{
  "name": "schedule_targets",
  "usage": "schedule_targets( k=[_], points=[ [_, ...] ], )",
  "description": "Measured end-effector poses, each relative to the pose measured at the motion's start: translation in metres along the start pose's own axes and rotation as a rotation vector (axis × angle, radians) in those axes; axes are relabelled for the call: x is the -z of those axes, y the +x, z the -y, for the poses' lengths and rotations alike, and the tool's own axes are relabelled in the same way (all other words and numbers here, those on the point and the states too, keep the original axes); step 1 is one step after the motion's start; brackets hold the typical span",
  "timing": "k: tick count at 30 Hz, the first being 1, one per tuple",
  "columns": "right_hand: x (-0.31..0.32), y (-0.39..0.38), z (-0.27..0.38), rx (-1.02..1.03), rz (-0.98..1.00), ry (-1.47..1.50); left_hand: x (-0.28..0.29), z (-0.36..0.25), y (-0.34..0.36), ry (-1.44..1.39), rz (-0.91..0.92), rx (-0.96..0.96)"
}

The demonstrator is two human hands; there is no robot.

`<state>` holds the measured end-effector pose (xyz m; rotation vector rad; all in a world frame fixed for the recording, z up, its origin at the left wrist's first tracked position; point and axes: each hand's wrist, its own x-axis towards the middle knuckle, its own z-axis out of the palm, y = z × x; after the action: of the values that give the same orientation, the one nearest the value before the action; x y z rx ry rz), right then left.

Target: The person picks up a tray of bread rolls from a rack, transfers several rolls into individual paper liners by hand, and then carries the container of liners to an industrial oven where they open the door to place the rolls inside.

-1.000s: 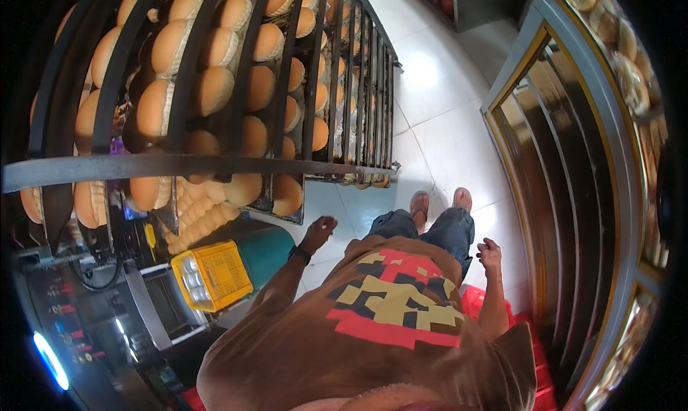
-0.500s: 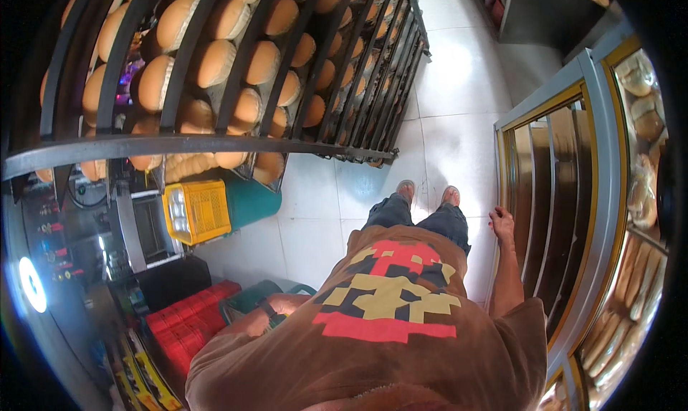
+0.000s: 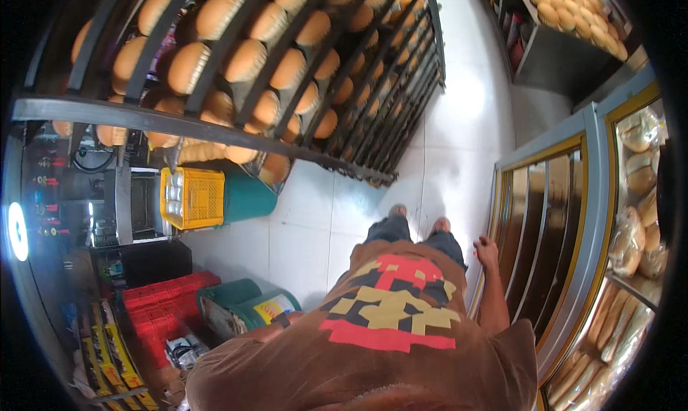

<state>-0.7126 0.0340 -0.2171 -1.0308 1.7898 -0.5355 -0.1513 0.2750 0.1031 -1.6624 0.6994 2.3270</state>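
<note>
My right hand [image 3: 486, 252] hangs at my right side beside a glass-fronted cabinet [image 3: 589, 167] with a grey and gold frame. Its fingers are loosely bent and a little apart, and I see nothing held in them. Of my left arm [image 3: 261, 331] only a strip shows past the brown shirt, near the green containers [image 3: 269, 308]; the fingers of that hand are hidden. Ahead on the left stands a dark metal rack [image 3: 215, 128] with round golden buns [image 3: 246, 60] in paper cups on several tiers.
Under the rack sits a yellow crate [image 3: 204, 199] beside a green bin [image 3: 247, 198]. Red crates [image 3: 161, 307] stand at lower left. White floor tiles [image 3: 301, 232] run between rack and cabinet. A dark counter [image 3: 552, 63] at far right bears more buns. Bagged bread [image 3: 627, 242] fills the cabinet.
My view has shifted, so more of the far-right counter and the green containers shows. My right hand's fingers are more bent. My left hand, partly seen before, is now mostly hidden.
</note>
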Motion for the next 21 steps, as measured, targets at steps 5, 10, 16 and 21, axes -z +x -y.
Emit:
schedule_targets(
  k=[5, 10, 16, 21],
  points=[
    [0.025, -0.02, 0.041, -0.031, -0.077, 0.03, 0.003, -0.011, 0.014, 0.02, -0.014, 0.004],
    [0.027, -0.011, 0.018, -0.068, -0.08, 0.131, 0.01, -0.024, 0.013, 0.045, -0.028, 0.02],
    [0.013, -0.021, -0.017, -0.142, -0.087, 0.142, 0.012, -0.034, 0.015, 0.046, -0.046, 0.016],
    [0.001, -0.049, -0.017, -0.195, -0.029, 0.168, 0.001, -0.03, 0.01, 0.025, -0.068, 0.01]
  ],
)
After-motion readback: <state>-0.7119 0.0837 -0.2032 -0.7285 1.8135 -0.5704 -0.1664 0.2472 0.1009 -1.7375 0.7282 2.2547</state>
